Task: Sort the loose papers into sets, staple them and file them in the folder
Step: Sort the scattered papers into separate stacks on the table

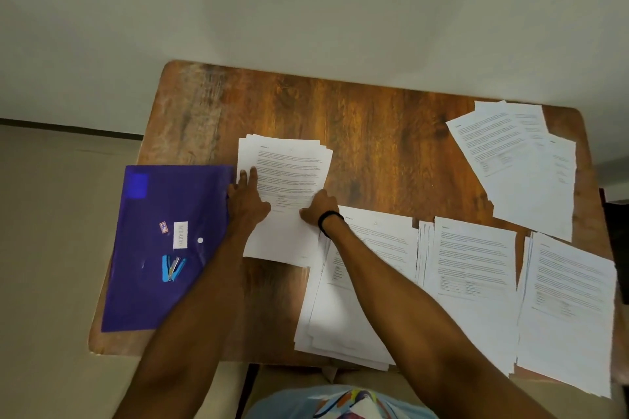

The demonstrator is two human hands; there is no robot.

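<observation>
The purple folder point(163, 248) lay flat at the left end of the wooden surface point(374, 119), with the blue stapler point(173, 268) resting on top of it. Just right of the folder, at its right edge, your left hand point(246, 196) lay with fingers straight, pressing down on the left margin of a stack of printed papers point(289, 231); it gripped nothing. Your right hand point(318, 209), a black wristband point(329, 222) behind it, rested on that stack's side away from the folder. Whether its fingers pinched the sheets or only pressed them could not be determined. Further right of the folder, a fanned pile point(340, 316) lay under your right forearm, then a second pile point(473, 269), then a third pile point(571, 309) at the end opposite the folder. Loose sheets point(517, 163) lay overlapping at the back corner, farthest from the folder.
</observation>
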